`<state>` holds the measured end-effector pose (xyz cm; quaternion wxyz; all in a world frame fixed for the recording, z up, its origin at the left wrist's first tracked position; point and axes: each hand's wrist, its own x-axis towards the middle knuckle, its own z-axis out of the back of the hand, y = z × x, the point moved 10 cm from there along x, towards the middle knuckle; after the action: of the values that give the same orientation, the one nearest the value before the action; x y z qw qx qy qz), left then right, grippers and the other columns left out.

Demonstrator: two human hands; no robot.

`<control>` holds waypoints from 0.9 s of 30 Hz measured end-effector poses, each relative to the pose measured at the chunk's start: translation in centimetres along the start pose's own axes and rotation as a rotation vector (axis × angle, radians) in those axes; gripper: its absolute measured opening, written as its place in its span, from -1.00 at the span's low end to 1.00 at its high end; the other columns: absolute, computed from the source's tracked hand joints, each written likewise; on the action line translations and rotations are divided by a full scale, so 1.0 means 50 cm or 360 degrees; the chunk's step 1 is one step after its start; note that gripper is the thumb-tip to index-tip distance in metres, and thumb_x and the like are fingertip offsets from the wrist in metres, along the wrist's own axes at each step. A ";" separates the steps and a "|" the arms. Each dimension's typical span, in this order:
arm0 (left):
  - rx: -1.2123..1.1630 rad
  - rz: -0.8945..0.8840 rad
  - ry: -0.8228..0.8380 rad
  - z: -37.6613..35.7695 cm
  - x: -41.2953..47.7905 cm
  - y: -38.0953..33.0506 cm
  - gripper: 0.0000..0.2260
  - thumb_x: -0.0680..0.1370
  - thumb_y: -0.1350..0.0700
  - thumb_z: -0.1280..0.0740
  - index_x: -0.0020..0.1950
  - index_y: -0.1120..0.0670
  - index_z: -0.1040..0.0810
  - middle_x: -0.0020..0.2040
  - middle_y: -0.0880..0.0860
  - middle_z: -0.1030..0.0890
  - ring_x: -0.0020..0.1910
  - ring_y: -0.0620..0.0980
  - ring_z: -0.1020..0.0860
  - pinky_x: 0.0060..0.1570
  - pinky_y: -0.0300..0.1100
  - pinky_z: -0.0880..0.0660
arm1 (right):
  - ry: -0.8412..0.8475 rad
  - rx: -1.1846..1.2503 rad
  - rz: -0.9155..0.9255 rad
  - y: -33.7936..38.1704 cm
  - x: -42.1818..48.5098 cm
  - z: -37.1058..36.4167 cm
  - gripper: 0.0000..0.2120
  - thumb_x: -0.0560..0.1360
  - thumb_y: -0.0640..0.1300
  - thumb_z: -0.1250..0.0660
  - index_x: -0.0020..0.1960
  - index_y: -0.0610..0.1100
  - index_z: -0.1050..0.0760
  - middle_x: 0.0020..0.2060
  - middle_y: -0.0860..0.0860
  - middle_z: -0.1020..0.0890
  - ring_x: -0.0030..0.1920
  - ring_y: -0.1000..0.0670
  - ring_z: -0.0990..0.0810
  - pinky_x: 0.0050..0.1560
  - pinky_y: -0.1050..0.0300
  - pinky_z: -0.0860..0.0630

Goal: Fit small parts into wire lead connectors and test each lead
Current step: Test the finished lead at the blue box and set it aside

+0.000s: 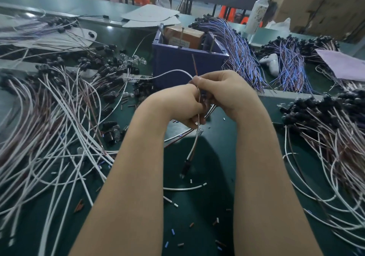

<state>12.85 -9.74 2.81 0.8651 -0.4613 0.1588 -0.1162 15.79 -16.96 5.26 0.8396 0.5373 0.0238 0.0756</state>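
Observation:
My left hand [180,106] and my right hand [223,91] meet over the middle of the green table [199,212], both with fingers curled round a thin wire lead [194,147]. Its white and brown wires loop up past my right fingers toward the blue bin. Below my left hand the lead hangs down, with a small clear part [199,131] on it and a black connector [185,166] at its lower end. What sits between my fingertips is hidden.
White and brown leads with black connectors lie heaped at the left [59,117] and right [325,137]. A blue bin [187,66] holds a cardboard box. Blue-purple lead bundles [239,46] lie behind it. Cut wire bits litter the table.

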 end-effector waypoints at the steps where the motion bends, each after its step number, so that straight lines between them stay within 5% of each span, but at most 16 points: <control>1: 0.0000 0.0021 0.0033 -0.006 0.000 0.004 -0.82 0.62 0.20 -0.20 -0.02 0.27 -0.54 -0.33 0.05 -0.59 -0.50 -0.16 -0.52 -0.34 -0.29 -0.59 | 0.0007 0.0001 0.0008 0.001 -0.001 -0.002 -0.80 0.52 -0.12 -0.35 -0.26 -0.08 -0.64 -0.47 0.07 -0.60 -0.42 0.07 -0.50 -0.26 0.07 -0.48; 4: -0.0226 0.0138 -0.0025 0.009 -0.004 0.026 -0.74 0.58 0.04 -0.28 -0.07 0.26 -0.54 -0.20 0.15 -0.63 -0.49 -0.15 -0.52 -0.32 -0.24 -0.58 | -0.0020 0.0151 -0.0014 -0.003 -0.002 0.006 -0.79 0.54 -0.20 -0.31 -0.25 -0.12 -0.61 -0.41 0.00 -0.58 -0.44 0.11 -0.47 -0.37 0.23 -0.48; 8: -0.1209 0.0277 -0.0792 0.110 -0.015 0.081 -0.80 0.62 0.20 -0.12 -0.16 0.17 -0.43 -0.12 0.15 -0.58 -0.54 -0.17 -0.43 -0.56 -0.36 -0.43 | 0.0148 0.0171 -0.0102 -0.018 -0.012 -0.001 -0.82 0.55 -0.23 -0.31 -0.21 -0.18 -0.60 -0.41 0.00 -0.58 -0.48 0.18 -0.48 -0.39 0.36 -0.48; 12: -0.1838 0.0043 -0.1081 0.129 -0.019 0.088 -0.80 0.68 0.15 -0.04 -0.09 0.11 -0.37 -0.16 0.07 -0.60 -0.52 -0.20 -0.36 -0.53 -0.37 -0.36 | 0.0373 -0.0039 -0.0211 -0.037 -0.025 -0.038 -0.85 0.55 -0.22 -0.30 -0.18 -0.18 -0.57 -0.38 -0.04 -0.61 -0.49 0.17 -0.51 -0.40 0.36 -0.50; 16: -0.1340 -0.0102 -0.1517 0.182 -0.056 0.085 -0.74 0.67 0.12 -0.08 -0.15 0.07 -0.46 -0.33 -0.02 -0.45 -0.45 -0.17 -0.31 -0.40 -0.30 -0.27 | 0.0496 -0.0077 -0.0388 -0.057 -0.037 -0.058 -0.84 0.59 -0.14 -0.25 -0.11 -0.17 -0.54 -0.32 -0.11 -0.66 -0.45 0.11 -0.60 -0.40 0.30 -0.54; 19: -0.0761 -0.0248 -0.1712 0.217 -0.091 0.036 -0.66 0.67 0.06 -0.05 -0.22 0.04 -0.48 -0.36 -0.04 -0.43 -0.39 -0.12 -0.38 -0.28 -0.24 -0.34 | 0.0301 0.0035 -0.0437 -0.066 -0.027 -0.045 -0.82 0.62 -0.18 -0.19 -0.08 -0.21 -0.50 -0.35 -0.13 -0.61 -0.52 0.11 -0.58 -0.47 0.31 -0.51; 24: -0.0172 0.0007 -0.1126 0.171 -0.043 0.011 -0.56 0.65 0.10 -0.08 -0.41 0.02 -0.50 -0.45 -0.03 -0.45 -0.44 -0.09 -0.38 -0.26 -0.24 -0.34 | -0.0268 0.0317 -0.0199 -0.049 0.007 0.012 -0.84 0.61 -0.35 -0.09 0.05 -0.22 -0.43 -0.37 -0.09 -0.54 -0.57 0.15 -0.45 -0.49 0.34 -0.45; 27: -0.0175 0.0131 -0.0906 0.142 -0.027 0.033 -0.56 0.64 0.12 -0.10 -0.42 0.05 -0.52 -0.53 -0.03 -0.45 -0.56 -0.10 -0.35 -0.48 -0.31 -0.30 | -0.0443 0.0500 -0.0097 -0.046 0.008 0.025 -0.90 0.59 -0.35 -0.15 0.02 -0.18 -0.37 -0.36 -0.06 -0.59 -0.57 0.18 -0.45 -0.48 0.34 -0.42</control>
<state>14.38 -2.96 5.35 0.8526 -0.5147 -0.0657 0.0620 16.58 -18.96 3.71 0.7427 0.6658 -0.0647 -0.0295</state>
